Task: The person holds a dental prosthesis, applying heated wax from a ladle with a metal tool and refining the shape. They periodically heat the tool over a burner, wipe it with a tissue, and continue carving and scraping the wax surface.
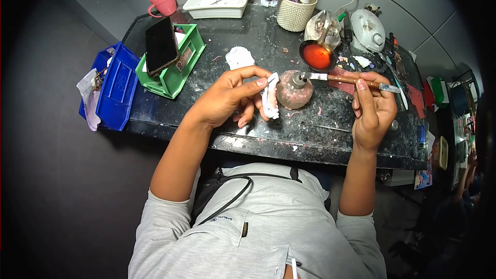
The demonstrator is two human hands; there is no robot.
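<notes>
The fingers of the left hand (pixel 219 98) are closing in a pinch around a small, white-and-pink, irregular piece (pixel 270 98), holding it just beside a round, clear glass burner (pixel 293 96) near the front edge of the black, debris-speckled table (pixel 243 31). The fingers of the right hand (pixel 373 107) are gripping a brown wooden-handled tool with metal ends (pixel 343 79), its left end reaching the burner's top. A dark, round pan of orange-red contents (pixel 316 57) is sitting behind the burner. Toward the table's left edge, a black phone (pixel 161 45) is resting on a green plastic bin (pixel 188 67), and a blue plastic bin (pixel 118 93) is standing beside it.
</notes>
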